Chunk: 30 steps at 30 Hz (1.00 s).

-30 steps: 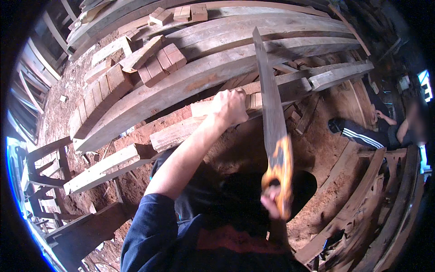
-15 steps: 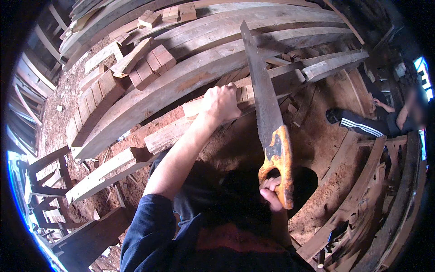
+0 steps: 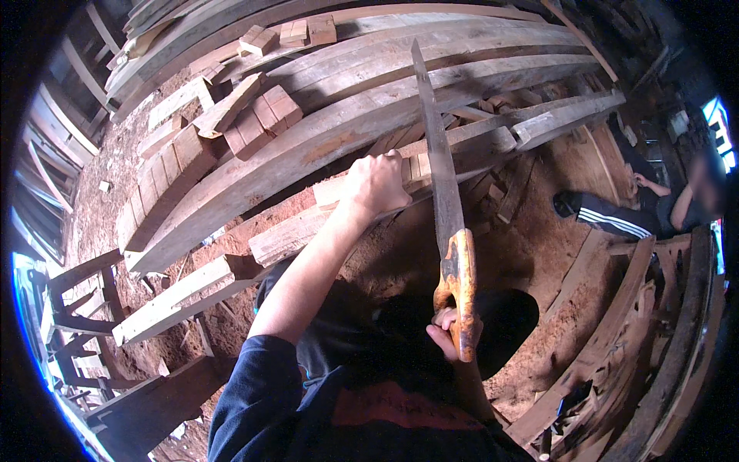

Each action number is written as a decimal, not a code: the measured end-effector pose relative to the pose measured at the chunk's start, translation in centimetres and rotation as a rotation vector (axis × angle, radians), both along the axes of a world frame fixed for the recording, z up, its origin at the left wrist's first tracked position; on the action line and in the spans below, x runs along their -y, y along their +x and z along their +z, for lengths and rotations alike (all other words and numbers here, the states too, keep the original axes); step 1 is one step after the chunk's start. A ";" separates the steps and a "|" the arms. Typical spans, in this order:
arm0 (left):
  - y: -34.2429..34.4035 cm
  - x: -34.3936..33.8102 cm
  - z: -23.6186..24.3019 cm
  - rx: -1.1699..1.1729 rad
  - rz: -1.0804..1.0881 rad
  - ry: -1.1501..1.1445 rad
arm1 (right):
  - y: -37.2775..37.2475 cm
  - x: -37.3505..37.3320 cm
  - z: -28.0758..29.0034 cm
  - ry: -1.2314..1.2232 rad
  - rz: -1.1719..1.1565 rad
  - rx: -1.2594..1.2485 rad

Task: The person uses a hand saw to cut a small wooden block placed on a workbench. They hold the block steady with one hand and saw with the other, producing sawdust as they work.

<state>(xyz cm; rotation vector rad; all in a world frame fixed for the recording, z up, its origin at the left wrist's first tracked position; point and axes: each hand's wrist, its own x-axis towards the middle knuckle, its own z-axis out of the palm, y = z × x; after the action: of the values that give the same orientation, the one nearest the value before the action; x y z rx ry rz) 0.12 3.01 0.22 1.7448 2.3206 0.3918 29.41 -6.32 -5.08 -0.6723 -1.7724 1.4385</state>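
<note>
My right hand is wrapped round the worn yellow-orange handle of a handsaw. Its long grey blade points away from me and crosses a wooden beam just right of my left hand. Closed in a fist-like grip, my left hand holds down a short wooden block on that beam. Narrow pale pieces show between the hand and the blade. My left fingertips are hidden behind the knuckles. Whether the teeth are in the wood cannot be made out.
Long thick planks lie beyond my hands, with reddish cut blocks on them. A light beam end juts out at the left. Sawdust covers the ground. Another person sits at the far right, beside stacked boards.
The saw's handle and my right hand have shifted left and slightly nearer to me, and the blade looks narrower. My left hand stays on the block.
</note>
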 end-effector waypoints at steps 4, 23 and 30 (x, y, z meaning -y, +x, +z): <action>-0.2 -0.2 -0.5 -0.053 -0.034 -0.011 | 0.1 -0.1 -0.3 -0.211 0.022 -0.246; -1.8 0.4 -0.9 -0.097 -0.291 0.057 | 0.9 -1.0 0.2 -0.288 0.026 -0.268; -1.8 0.4 -2.5 -0.173 -0.244 0.229 | 4.0 1.4 0.9 -0.150 -0.056 -0.117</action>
<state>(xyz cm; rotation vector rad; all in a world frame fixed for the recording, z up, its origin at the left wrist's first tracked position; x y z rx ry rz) -1.71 2.65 -2.30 2.2225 2.2078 0.4961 33.40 -7.67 -4.14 -0.6944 -1.5567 1.5516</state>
